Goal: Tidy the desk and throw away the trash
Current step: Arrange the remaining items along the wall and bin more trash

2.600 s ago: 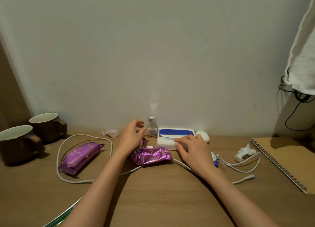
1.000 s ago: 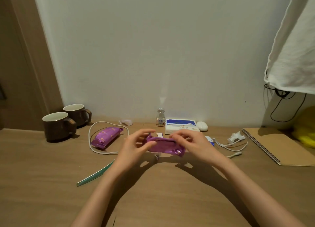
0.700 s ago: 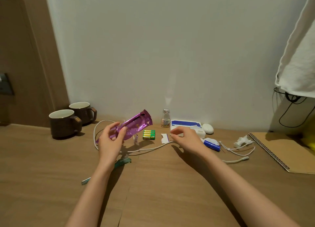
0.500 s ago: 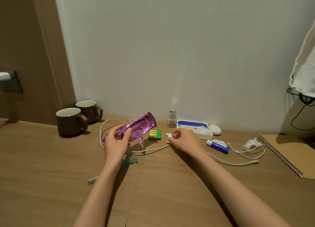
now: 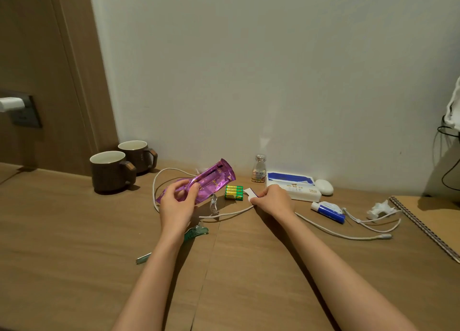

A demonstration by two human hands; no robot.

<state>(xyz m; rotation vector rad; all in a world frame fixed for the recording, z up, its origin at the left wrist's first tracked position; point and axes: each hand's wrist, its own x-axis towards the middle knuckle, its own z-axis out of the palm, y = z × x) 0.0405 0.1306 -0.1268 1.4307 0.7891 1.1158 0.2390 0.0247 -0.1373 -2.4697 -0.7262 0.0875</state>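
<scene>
Wrapper [image 5: 206, 182] of purple foil sits just left of centre, raised off the desk [image 5: 74, 256] and tilted up to the right. Our left hand [image 5: 178, 204] grips its lower end, fingers and thumb curled round it. Our right hand [image 5: 272, 201] is low over the desk, fingertips pinching a white scrap [image 5: 249, 193]. Between the hands lie green batteries [image 5: 234, 192] — a white cable [image 5: 225, 214] loops across the desk nearby. Right of centre we see a tissue box [image 5: 292, 186], a bottle [image 5: 258, 169] by the wall and a blue tube [image 5: 328, 211]. Mugs [image 5: 112, 170] stand middle left — a notebook [image 5: 435, 218] lies at the right edge.
</scene>
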